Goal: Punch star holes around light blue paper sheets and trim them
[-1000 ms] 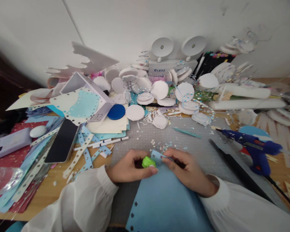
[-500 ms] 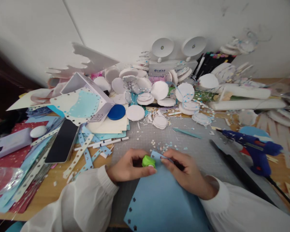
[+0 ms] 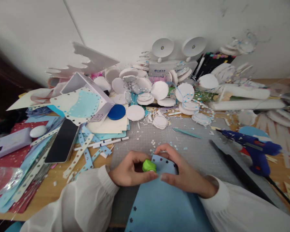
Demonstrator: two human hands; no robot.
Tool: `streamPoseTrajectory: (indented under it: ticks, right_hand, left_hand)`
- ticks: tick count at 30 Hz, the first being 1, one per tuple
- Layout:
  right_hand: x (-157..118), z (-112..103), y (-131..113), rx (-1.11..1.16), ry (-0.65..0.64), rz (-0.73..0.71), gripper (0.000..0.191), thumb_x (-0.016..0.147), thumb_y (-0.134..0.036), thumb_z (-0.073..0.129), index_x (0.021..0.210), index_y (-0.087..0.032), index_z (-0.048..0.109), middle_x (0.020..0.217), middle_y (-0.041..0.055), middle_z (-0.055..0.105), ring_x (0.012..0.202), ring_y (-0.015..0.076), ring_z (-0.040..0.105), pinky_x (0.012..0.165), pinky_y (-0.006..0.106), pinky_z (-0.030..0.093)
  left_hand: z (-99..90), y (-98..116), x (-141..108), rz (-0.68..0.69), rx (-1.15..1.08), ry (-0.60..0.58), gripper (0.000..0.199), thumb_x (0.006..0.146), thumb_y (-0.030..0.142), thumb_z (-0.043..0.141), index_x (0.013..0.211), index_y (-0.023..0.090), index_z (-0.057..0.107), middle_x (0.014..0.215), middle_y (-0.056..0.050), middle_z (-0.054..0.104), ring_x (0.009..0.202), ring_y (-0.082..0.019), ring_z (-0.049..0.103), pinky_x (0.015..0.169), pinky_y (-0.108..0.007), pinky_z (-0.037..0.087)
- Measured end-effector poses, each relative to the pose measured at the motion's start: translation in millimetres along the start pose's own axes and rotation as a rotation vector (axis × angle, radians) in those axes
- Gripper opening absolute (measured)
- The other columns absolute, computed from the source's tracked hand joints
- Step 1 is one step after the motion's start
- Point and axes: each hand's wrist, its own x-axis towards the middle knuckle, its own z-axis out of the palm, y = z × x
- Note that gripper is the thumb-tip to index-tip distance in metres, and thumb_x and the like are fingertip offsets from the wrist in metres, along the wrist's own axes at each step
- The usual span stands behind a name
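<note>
My left hand is closed around a small bright green craft punch, its thumb lying along the near side over the paper. Beneath it stretches a sheet of blue paper, slanting down toward the lower edge of the view. Dark flower-shaped holes show along the paper's left edge and its far corner. My right hand grips the far right part of the sheet, thumb on top and fingers behind the edge. Tiny cut-out paper bits are scattered just beyond both hands.
A blue glue gun and a long black tool lie on the right. Punched strips, a phone and stacked paper are at left. Behind are white discs and a blue lid on the grey cutting mat.
The paper has shifted slightly toward me, and its far corner shows more holes. My right hand's fingers have opened wider and moved over the edge. The left hand still holds the punch.
</note>
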Motion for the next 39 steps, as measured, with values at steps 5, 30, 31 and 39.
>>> streamPoseTrajectory:
  ticks: [5,30,31,39]
  right_hand:
    - [0.9,5.0,2.7,-0.052,0.019,0.033,0.060,0.068,-0.044,0.075,0.110,-0.023,0.039,0.104,0.0051,0.054,0.097,0.0216,0.056,0.081,0.033,0.045]
    - [-0.4,-11.6,3.6,-0.207,0.083,-0.022,0.036,0.081,-0.029,0.062,0.112,-0.024,0.045,0.101,0.0019,0.055,0.091,0.0175,0.055,0.079,0.028,0.044]
    - [-1.4,-13.3,3.9,-0.230,0.113,-0.030,0.034,0.082,-0.026,0.060,0.112,-0.024,0.045,0.100,0.0017,0.055,0.090,0.0170,0.055,0.080,0.028,0.044]
    - [-10.7,-22.1,-0.1,-0.198,0.217,0.003,0.027,0.085,-0.025,0.055,0.110,-0.026,0.045,0.087,-0.0018,0.054,0.073,0.0139,0.054,0.064,0.023,0.044]
  left_hand:
    - [0.7,-2.5,1.5,-0.010,0.078,-0.046,0.035,0.079,0.035,0.061,0.059,0.016,0.041,0.054,0.006,0.033,0.050,-0.006,0.028,0.045,-0.021,0.021]
    - [0.7,0.5,8.4,-0.067,-0.164,0.081,0.029,0.077,0.036,0.066,0.069,0.013,0.050,0.064,0.004,0.041,0.059,-0.008,0.039,0.054,-0.019,0.032]
    - [1.0,1.1,8.9,-0.067,-0.193,0.101,0.026,0.077,0.035,0.067,0.074,0.013,0.052,0.067,0.003,0.044,0.062,-0.009,0.041,0.056,-0.020,0.034]
    - [-1.4,-2.5,10.6,-0.113,-0.342,0.189,0.040,0.072,0.033,0.074,0.103,0.016,0.054,0.074,0.002,0.051,0.061,-0.009,0.048,0.048,-0.017,0.041]
